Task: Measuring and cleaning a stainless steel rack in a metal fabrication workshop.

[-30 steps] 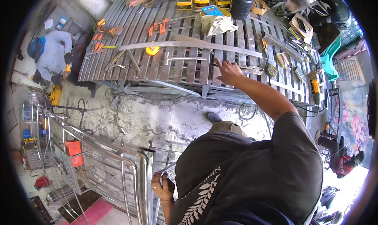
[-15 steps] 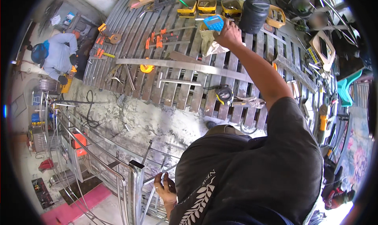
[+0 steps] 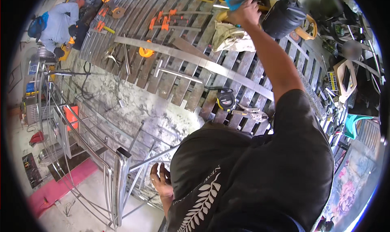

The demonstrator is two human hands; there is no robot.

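My right hand is stretched out over the far part of the slatted metal bench, its fingers closed on a blue calculator, slightly smeared by motion. Beneath that hand lies a pale cloth bag; a black cylindrical container stands just to its right. Low beside my body, my left hand has loosely bent fingers, spread apart, with nothing in them. The nearest thing to it is a welded frame of shiny metal tubes.
A long flat metal bar crosses the bench. Nearer lie a T-shaped metal piece, a tape measure and locking pliers. Orange-handled clamps lie farther off. Another person bends over at the far left.
The view has shifted and turned slightly. The calculator, held in my right hand, has tilted, its keys no longer clearly visible. My left hand stays low at my side.
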